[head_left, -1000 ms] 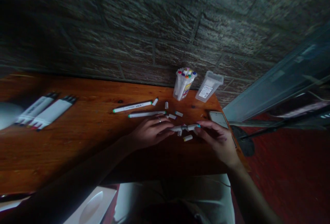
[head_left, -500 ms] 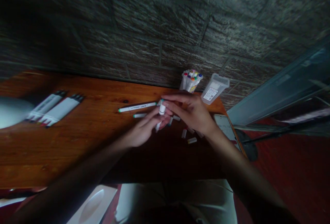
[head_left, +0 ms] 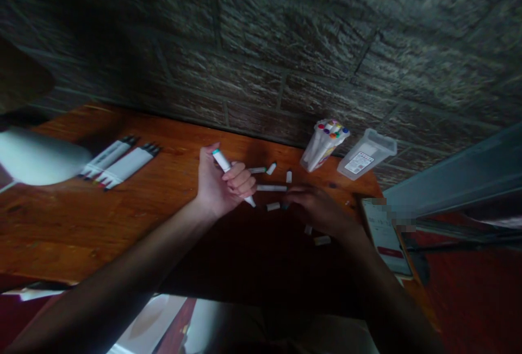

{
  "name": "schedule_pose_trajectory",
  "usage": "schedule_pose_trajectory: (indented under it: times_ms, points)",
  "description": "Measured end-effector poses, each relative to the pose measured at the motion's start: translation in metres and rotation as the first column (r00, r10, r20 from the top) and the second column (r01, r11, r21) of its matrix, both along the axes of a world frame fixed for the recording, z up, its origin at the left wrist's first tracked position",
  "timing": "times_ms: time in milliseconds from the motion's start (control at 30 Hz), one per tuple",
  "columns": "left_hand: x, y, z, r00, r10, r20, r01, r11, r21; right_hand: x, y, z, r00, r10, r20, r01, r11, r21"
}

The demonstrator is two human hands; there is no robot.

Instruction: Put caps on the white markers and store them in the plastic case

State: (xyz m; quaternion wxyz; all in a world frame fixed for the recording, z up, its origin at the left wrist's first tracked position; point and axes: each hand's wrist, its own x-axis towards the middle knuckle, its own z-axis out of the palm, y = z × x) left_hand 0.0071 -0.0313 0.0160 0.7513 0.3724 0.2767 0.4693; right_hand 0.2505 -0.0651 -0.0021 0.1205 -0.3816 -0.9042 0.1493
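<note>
My left hand (head_left: 222, 185) is closed in a fist around a white marker (head_left: 221, 160). The marker is tilted, its teal end up by my thumb and its pale, narrower end poking out below my fingers. My right hand (head_left: 320, 210) is low over the table in shadow, fingers bent and drawn together beside a dark-ended marker cap (head_left: 285, 206); what they pinch, if anything, is hidden. A white cap (head_left: 273, 206) lies just left of those fingertips. Behind them rest a white marker (head_left: 272, 187), another marker (head_left: 258, 170) partly behind my left hand, and loose caps (head_left: 271, 168).
A clear case packed with colour-ended markers (head_left: 324, 144) stands by the wall, beside a clear labelled container (head_left: 367, 154). A phone (head_left: 385, 237) lies at the table's right edge. Bundled markers (head_left: 128, 165) and a white lamp head (head_left: 44, 155) are at left.
My hands have moved apart. The left now grips the marker upright in its fist, while the right has left it and dropped to the caps. The view has shifted left.
</note>
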Motion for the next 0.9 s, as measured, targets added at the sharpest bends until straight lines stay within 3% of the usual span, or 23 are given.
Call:
schedule_pose_trajectory:
  times_ms: [167, 333, 400, 500, 567, 667, 800, 900]
  points:
    - [-0.005, 0.006, -0.003, 0.967, 0.236, -0.099, -0.216, 0.96, 0.18, 0.002, -0.001, -0.002, 0.998, -0.044, -0.039, 0.045, 0.999, 0.021]
    - [-0.006, 0.01, -0.008, 0.941, 0.316, -0.123, -0.28, 0.928, 0.246, 0.011, -0.005, 0.007, 0.971, -0.165, -0.175, 0.148, 0.983, -0.109]
    - [-0.004, 0.009, -0.009, 0.936, 0.339, -0.093, -0.314, 0.924, 0.217, 0.007, -0.007, 0.008, 0.907, -0.265, -0.329, 0.214, 0.96, -0.181]
    - [0.0, 0.006, -0.009, 0.926, 0.376, -0.013, -0.369, 0.914, 0.169, -0.009, -0.011, 0.008, 0.677, -0.399, -0.619, 0.289, 0.917, -0.275]
    - [0.002, 0.004, -0.01, 0.925, 0.377, 0.04, -0.378, 0.913, 0.15, -0.021, -0.014, 0.008, 0.551, -0.452, -0.702, 0.294, 0.892, -0.343]
    - [0.005, 0.002, -0.01, 0.931, 0.362, 0.047, -0.365, 0.918, 0.157, -0.035, -0.018, 0.007, 0.499, -0.5, -0.708, 0.252, 0.865, -0.434]
    - [0.01, -0.002, -0.011, 0.93, 0.36, -0.074, -0.335, 0.912, 0.236, -0.046, -0.02, -0.001, 0.479, -0.508, -0.716, 0.198, 0.857, -0.475]
    - [0.013, -0.001, -0.012, 0.945, 0.314, -0.093, -0.286, 0.929, 0.235, -0.047, -0.019, -0.007, 0.438, -0.544, -0.716, 0.24, 0.838, -0.49]
